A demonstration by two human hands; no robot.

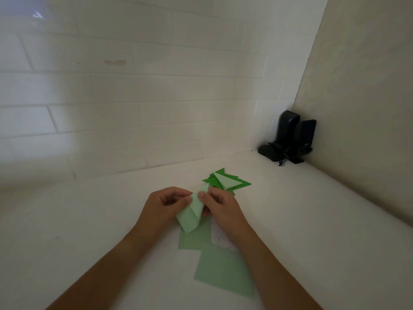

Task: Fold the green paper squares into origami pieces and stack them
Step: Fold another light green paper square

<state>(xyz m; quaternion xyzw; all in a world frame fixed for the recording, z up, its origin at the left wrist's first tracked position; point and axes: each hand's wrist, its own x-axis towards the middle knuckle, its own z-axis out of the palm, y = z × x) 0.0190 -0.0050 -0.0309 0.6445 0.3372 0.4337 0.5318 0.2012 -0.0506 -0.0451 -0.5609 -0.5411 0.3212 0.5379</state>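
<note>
Nearest, flat green paper squares lie on the white counter between the forearms. Just beyond, the left hand and right hand meet, each pinching one side of a pale green half-folded piece held tilted above the squares. Farther right sits the stack of folded pieces; black speakers stand in the far corner.

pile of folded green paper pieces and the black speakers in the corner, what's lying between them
Nothing: in the head view, only bare white countertop stretches between the pile of folded green paper pieces and the black speakers.
</note>
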